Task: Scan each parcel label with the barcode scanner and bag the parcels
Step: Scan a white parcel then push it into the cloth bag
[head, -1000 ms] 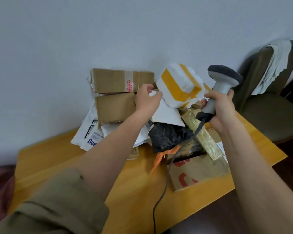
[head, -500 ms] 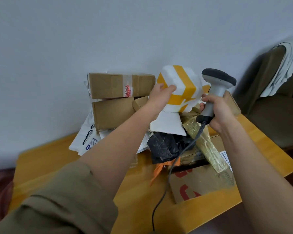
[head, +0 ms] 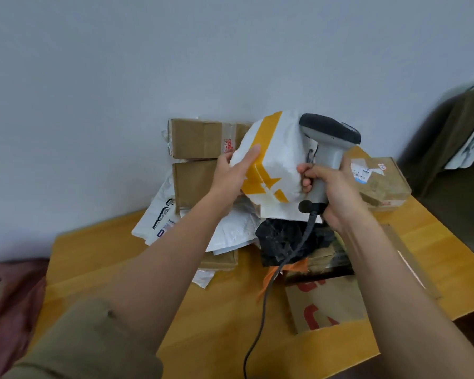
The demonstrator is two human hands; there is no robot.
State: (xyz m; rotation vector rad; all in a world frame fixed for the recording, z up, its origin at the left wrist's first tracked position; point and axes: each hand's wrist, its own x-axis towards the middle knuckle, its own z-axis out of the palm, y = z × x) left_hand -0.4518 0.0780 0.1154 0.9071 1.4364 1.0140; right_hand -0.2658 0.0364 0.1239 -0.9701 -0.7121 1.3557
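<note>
Two hands were busy: your left hand (head: pixel 234 173) held the white parcel (head: pixel 274 162) above the pile on the table (head: pixel 99 258), fingers flat along its tape, and your right hand (head: pixel 331 190) gripped the scanner (head: pixel 326 149) just beside it. No label showed; I judged you should turn the parcel until its label faced the scanner.

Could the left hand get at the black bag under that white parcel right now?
Probably not yet: the left hand holds the white parcel, which hangs right above the black bag; the scanner cord crosses it too.
</note>
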